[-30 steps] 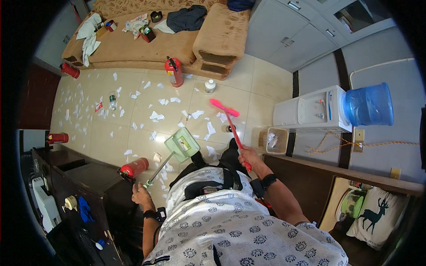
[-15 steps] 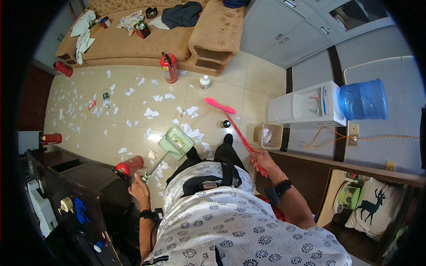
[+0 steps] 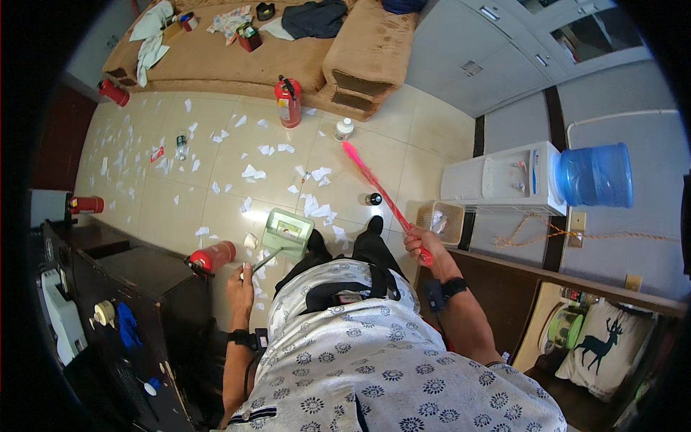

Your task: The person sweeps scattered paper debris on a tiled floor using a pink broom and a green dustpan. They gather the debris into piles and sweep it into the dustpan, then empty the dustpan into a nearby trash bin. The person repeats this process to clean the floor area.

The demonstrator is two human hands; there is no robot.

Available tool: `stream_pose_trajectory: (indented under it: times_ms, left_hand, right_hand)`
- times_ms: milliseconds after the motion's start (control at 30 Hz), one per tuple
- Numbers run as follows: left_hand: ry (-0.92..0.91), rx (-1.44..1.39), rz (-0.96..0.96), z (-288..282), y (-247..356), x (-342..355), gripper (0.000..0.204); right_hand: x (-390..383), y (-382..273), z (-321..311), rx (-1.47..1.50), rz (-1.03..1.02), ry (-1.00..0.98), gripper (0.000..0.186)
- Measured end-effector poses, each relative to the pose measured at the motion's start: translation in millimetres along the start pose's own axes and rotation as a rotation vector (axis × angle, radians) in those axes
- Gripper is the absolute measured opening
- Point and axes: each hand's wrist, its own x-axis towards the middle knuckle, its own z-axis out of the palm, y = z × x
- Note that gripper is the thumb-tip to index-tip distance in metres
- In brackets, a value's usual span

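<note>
My left hand (image 3: 240, 286) is closed round the handle of a pale green dustpan (image 3: 300, 246), whose pan sits just beyond my left foot with some scraps in it. My right hand (image 3: 425, 247) grips a pink-red broom (image 3: 392, 207) by its stick. The broom's pink head (image 3: 351, 152) points away from me, near a white bottle (image 3: 344, 129); whether it touches the floor I cannot tell. Torn white paper scraps (image 3: 317, 207) lie beyond my feet and beside the pan, and many more are scattered over the tiles to the left.
A red fire extinguisher (image 3: 288, 104) stands by the brown sofa (image 3: 281, 68); another (image 3: 214, 255) lies near my left hand. A small black bottle (image 3: 373, 199) stands beyond my right foot. To the right are a wastebasket (image 3: 440, 237) and a water dispenser (image 3: 497, 175). A plastic bottle (image 3: 181, 147) lies among scraps.
The broom head has swung away from me and turned more in line with its stick. The dustpan has turned slightly, and my left hand has shifted right and nearer to me.
</note>
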Motion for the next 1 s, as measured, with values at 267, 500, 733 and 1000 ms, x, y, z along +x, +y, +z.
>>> stream_pose_trajectory:
  times_ms: [267,500,733,1000]
  left_hand:
    - [-0.037,-0.099,-0.130,8.7,-10.1,-18.0,0.055]
    - [-0.017,-0.177,-0.168,23.3,-3.4,-39.7,0.055]
    - [0.061,-0.189,-0.131,13.0,8.8,-34.3,0.054]
    - [0.055,-0.198,-0.304,15.9,15.2,-37.2,0.056]
  right_hand:
    - [-42.6,-18.7,51.8,-0.204,0.044,-0.041,0.023]
    - [23.9,-1.4,71.9,-0.420,-0.041,0.029,0.025]
    - [45.8,27.5,141.2,-0.546,0.075,-0.020,0.013]
    - [34.6,-5.9,170.4,-1.146,-0.101,-0.011,0.039]
